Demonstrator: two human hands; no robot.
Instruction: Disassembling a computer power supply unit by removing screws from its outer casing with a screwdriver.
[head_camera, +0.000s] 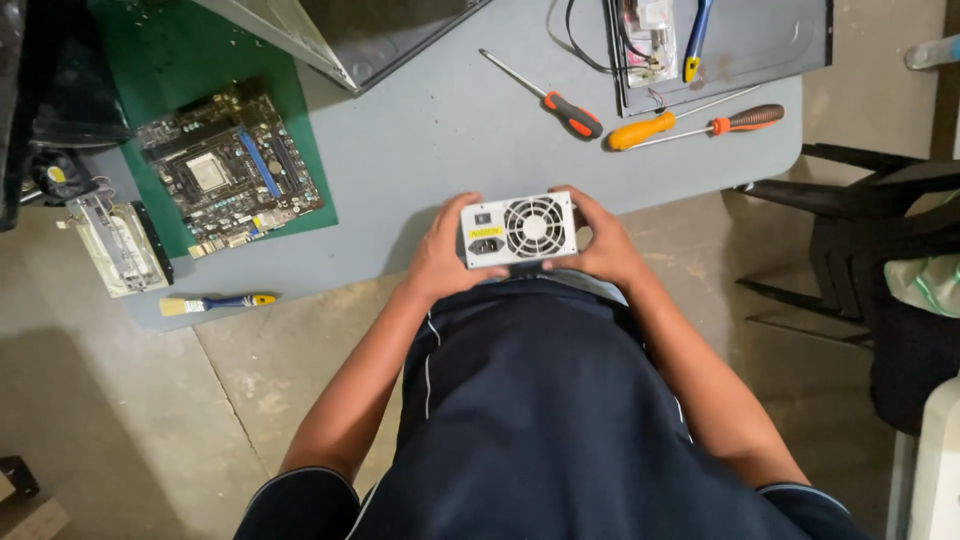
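a: while the power supply unit (518, 230) sits up off the grey table (430, 130), held at the near edge against the person's front, how is it gripped?

b: both hands clasp it. the left hand (438, 262) wraps the side by the socket and switch, the right hand (600, 245) wraps the side by the round fan grille, so the box lies squarely between the palms, fan face up.

a: how to handle it well?

b: i'd judge: keep it level, fingers off the grille, hold by the metal walls.

a: and around it?

b: three screwdrivers (560, 105) lie farther back on the right, a motherboard (228, 165) rests on a green mat on the left, and a small brush (215, 302) lies at the near-left corner.
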